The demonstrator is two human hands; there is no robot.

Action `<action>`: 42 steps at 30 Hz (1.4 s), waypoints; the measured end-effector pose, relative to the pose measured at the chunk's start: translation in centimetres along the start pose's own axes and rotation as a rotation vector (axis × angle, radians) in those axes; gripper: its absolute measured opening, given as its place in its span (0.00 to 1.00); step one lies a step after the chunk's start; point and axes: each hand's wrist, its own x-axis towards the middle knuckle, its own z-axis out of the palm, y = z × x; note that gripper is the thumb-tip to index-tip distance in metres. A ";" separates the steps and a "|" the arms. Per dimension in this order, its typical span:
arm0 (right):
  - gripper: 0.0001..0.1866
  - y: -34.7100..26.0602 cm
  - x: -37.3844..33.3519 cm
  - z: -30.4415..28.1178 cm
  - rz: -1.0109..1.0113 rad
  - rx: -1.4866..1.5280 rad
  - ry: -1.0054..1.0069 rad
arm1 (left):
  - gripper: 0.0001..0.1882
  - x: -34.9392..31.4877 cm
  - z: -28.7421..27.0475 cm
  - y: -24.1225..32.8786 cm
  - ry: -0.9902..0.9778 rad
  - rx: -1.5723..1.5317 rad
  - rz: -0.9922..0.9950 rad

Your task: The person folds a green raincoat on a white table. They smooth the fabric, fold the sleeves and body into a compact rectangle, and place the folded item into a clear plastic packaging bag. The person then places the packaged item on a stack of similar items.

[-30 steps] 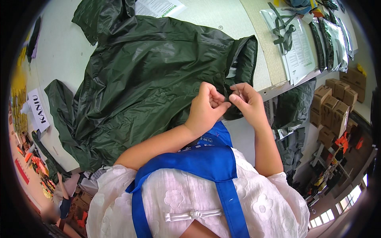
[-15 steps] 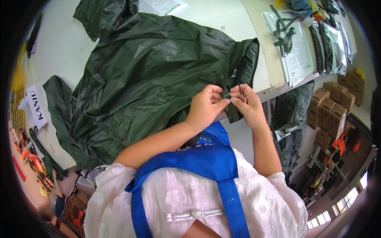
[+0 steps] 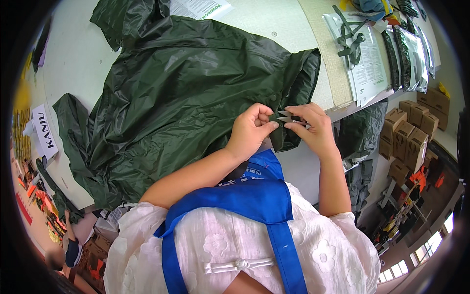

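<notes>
Your dark green rain jacket (image 3: 191,83) looks glossy and pretty crumpled, spread across the pale table (image 3: 73,63). Your left hand (image 3: 253,126) is pinching its edge, and your right hand (image 3: 308,125) grips small snips (image 3: 289,119). Half a second ago the blades pointed up; now they're aimed left at that edge.

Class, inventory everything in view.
Glossy fabric garment: one, dark green, centre
Flat table: one, whitish, beneath
Pointed metal snips: one, silver, garment edge
Printed paper sheets: several, white, tabletop
Strap tangle: one, green, atop sheets
Plastic-wrapped packs: several, dark, upper right
Cardboard boxes: several, brown, right
Card sign: one, white, left
Background goods: many, orange, left
Coworker: one, dark top, lower left
Bib apron: one, blue, worn
Cloth blouse: one, white, worn
Left grip: one, garment edge
Right grip: one, holding snips
</notes>
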 end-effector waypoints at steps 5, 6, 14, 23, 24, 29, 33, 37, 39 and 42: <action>0.15 0.2 0.4 0.4 -0.046 -0.080 -0.009 | 0.11 0.0 -0.1 -0.1 -0.005 -0.013 0.002; 0.15 0.3 0.5 0.4 -0.062 -0.096 -0.008 | 0.11 0.0 -0.2 0.0 -0.007 0.002 0.002; 0.13 -0.1 0.0 0.4 0.031 0.036 0.031 | 0.12 0.0 -0.2 0.1 -0.013 -0.089 -0.030; 0.17 0.9 -0.1 1.2 0.303 0.288 0.067 | 0.13 0.1 -0.4 -0.1 -0.024 -0.072 -0.043; 0.19 0.5 0.1 1.4 0.354 0.367 0.021 | 0.13 0.1 -0.3 -0.2 -0.023 -0.068 -0.058; 0.18 2.1 0.8 1.3 0.211 0.014 0.048 | 0.24 -2.4 -1.8 2.5 -0.135 0.265 0.135; 0.15 4.8 2.9 -2.7 0.115 -0.400 0.090 | 0.19 -8.5 -9.9 4.7 0.111 1.069 0.579; 0.13 6.4 5.2 -5.7 0.220 -0.891 0.190 | 0.18 -16.0 -18.8 2.8 0.525 1.332 0.368; 0.13 -0.6 6.3 -4.3 0.365 -1.000 0.260 | 0.20 -18.5 -21.2 2.0 0.751 1.460 0.238; 0.11 -6.4 6.8 1.2 -0.051 -0.669 0.339 | 0.21 -19.2 -24.3 0.4 0.870 1.591 0.117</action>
